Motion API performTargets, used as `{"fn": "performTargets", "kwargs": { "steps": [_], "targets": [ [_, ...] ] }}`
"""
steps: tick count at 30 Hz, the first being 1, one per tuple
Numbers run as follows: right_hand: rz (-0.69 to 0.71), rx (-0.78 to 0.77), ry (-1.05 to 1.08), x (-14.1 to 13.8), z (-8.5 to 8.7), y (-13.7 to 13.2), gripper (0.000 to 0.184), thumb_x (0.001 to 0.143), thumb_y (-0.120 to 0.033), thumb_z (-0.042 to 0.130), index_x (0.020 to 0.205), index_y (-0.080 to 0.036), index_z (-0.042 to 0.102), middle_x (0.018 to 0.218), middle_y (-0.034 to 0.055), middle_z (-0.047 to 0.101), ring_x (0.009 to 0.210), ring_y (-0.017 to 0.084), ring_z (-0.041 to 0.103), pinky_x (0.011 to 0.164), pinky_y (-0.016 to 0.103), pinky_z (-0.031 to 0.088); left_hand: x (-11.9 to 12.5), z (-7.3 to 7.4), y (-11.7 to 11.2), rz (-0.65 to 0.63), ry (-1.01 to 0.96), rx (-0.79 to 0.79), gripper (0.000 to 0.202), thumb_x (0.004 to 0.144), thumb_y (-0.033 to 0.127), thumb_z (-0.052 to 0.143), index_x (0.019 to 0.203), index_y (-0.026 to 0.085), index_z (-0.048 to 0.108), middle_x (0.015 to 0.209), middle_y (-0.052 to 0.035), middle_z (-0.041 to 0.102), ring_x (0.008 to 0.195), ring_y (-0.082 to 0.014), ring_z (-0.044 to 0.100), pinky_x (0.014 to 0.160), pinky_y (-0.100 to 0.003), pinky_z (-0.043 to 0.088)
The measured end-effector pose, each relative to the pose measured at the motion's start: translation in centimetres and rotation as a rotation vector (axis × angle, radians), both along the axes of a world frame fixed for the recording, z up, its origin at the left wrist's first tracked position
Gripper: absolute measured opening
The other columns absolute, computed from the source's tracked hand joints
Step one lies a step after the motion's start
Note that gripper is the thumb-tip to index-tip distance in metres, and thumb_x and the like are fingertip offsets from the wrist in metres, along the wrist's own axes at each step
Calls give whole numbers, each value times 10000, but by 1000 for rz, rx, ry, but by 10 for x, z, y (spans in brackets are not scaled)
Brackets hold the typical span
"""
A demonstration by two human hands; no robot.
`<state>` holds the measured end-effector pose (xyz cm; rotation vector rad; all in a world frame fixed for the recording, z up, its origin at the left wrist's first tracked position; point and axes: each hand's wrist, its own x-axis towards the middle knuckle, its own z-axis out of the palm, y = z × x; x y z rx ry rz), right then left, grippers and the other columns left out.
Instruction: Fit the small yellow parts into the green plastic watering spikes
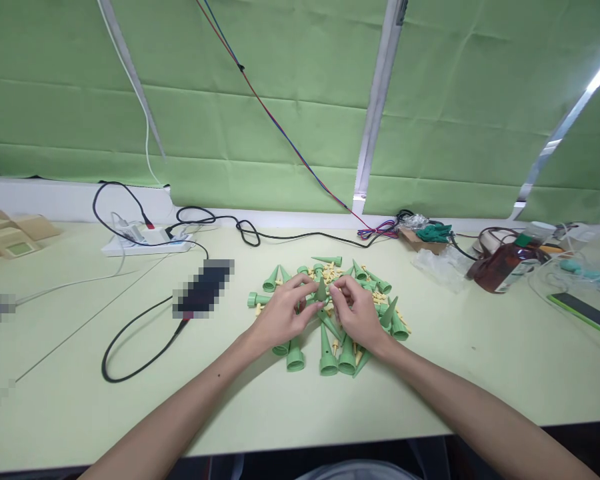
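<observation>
Over a pile of green plastic cone spikes [328, 353] and small yellow pegs [330, 274], both my hands work close together. My left hand [287, 310] pinches one green cone spike [321, 291] between thumb and fingers, its tip pointing up. Close against its right side, my right hand [356, 313] has thumb and fingertips pressed together. What those fingertips hold, if anything, is too small to make out. More cones with wide, hollow collars lie around and under both hands, pointing in various directions, and the hands hide part of the pile.
On the left are a blurred dark device [203, 290] with a black cable and a white power strip [150, 241]. To the right stand a brown bottle [510, 267], a plastic bag [443, 265] and a black-and-green flat object [587, 315]. Cardboard pieces [15, 233] lie far left.
</observation>
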<state>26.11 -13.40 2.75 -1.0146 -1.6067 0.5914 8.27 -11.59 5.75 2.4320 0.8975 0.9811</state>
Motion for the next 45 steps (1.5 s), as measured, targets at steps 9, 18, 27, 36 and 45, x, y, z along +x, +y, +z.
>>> {"fn": "performTargets", "kwargs": {
  "steps": [9, 18, 27, 36, 45],
  "targets": [
    [-19, -4, -39, 1, 0, 0, 266, 967, -383, 478, 768, -207, 469, 537, -61, 394, 460, 103, 354, 457, 242, 274, -2, -2, 3, 2, -3, 36, 203, 941, 251, 497, 1047, 211, 666, 1002, -55, 547, 697, -114, 525, 596, -238, 447],
    [-3, -33, -4, 0, -1, 0, 259, 970, -386, 473, 786, -203, 484, 547, -61, 410, 466, 101, 377, 456, 235, 295, -2, -8, 5, 19, 26, 85, 283, 951, 214, 477, 1184, 263, 631, 1081, -62, 540, 695, -109, 532, 629, -243, 456],
    [-30, -28, 33, 0, 2, -3, 251, 964, -406, 480, 823, -200, 516, 598, -43, 454, 493, 110, 435, 469, 242, 357, 2, -5, 0, 85, -22, 13, 257, 931, 232, 489, 1171, 238, 582, 1116, -55, 558, 634, -101, 540, 626, -261, 467],
    [-83, 33, 53, 1, 3, -4, 212, 969, -378, 474, 853, -207, 520, 628, -32, 479, 513, 121, 465, 487, 253, 395, 6, -4, 7, 59, -144, -467, 495, 931, 554, 407, 759, 150, 635, 686, -25, 594, 558, -125, 502, 478, -235, 384],
    [-1, 50, 56, 0, 7, -7, 212, 960, -373, 491, 842, -204, 542, 642, -24, 517, 501, 118, 492, 484, 258, 405, 10, -1, 2, -96, -324, -927, 587, 817, 702, 492, 781, 129, 614, 636, -27, 562, 480, -99, 495, 394, -191, 324]
  ]
}}
